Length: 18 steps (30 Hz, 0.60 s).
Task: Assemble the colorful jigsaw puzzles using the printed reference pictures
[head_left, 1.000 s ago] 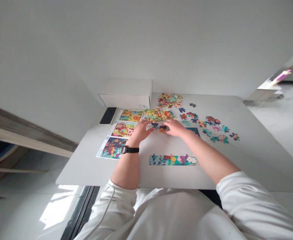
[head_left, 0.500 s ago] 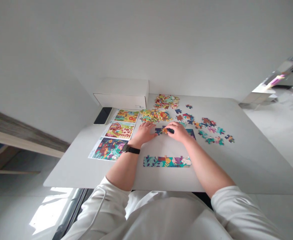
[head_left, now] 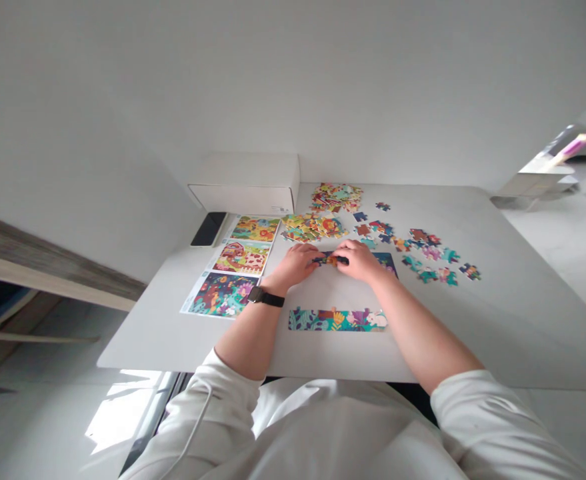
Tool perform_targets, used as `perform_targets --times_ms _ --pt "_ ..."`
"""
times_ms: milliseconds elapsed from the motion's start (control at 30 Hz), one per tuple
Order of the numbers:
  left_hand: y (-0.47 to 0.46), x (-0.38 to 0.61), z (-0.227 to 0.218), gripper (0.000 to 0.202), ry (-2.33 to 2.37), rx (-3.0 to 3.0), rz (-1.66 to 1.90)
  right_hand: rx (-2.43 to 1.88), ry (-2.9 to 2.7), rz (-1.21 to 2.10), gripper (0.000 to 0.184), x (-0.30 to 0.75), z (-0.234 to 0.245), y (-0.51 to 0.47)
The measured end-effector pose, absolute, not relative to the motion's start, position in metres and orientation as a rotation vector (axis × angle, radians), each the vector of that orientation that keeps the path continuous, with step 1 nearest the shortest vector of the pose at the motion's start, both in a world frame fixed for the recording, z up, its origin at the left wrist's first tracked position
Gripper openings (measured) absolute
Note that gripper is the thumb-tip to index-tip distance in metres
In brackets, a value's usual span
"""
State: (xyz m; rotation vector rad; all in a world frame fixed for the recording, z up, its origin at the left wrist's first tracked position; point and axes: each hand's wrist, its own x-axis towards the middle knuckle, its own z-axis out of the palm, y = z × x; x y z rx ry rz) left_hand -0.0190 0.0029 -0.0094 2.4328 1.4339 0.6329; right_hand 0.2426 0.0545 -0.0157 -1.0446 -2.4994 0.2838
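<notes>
My left hand (head_left: 299,265), with a black watch on its wrist, has its fingers closed at the left end of a dark blue joined row of puzzle pieces (head_left: 329,259). From the other side my right hand (head_left: 359,260) pinches a puzzle piece with an orange patch against the same row; my fingers partly cover it. More of that dark strip (head_left: 387,262) shows beyond my right hand. Closer to me lies an assembled teal strip (head_left: 337,320) with leaves, yellow flowers and a white rabbit.
Loose teal and pink pieces (head_left: 430,267) lie at the right. Yellow pieces (head_left: 313,227) and a mixed pile (head_left: 337,197) lie at the back. A picture sheet (head_left: 207,277), a phone (head_left: 209,229) and a white box (head_left: 245,198) occupy the left.
My left hand has moved in from lying flat beside the row to closing its fingers on the row's left end. My right hand stays at the orange-patched piece. The view shifts slightly.
</notes>
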Motion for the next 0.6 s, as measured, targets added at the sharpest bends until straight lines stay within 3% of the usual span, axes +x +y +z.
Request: perform_targets --times_ms 333,600 --pt "0.0013 -0.022 -0.007 0.039 1.498 2.445 0.56 -1.073 -2.456 0.307 0.042 0.2376 -0.0173 0.0521" --pt "-0.0003 -0.0212 -0.0034 0.039 1.499 2.457 0.558 -1.076 -2.451 0.323 0.038 0.2372 -0.0133 0.0502"
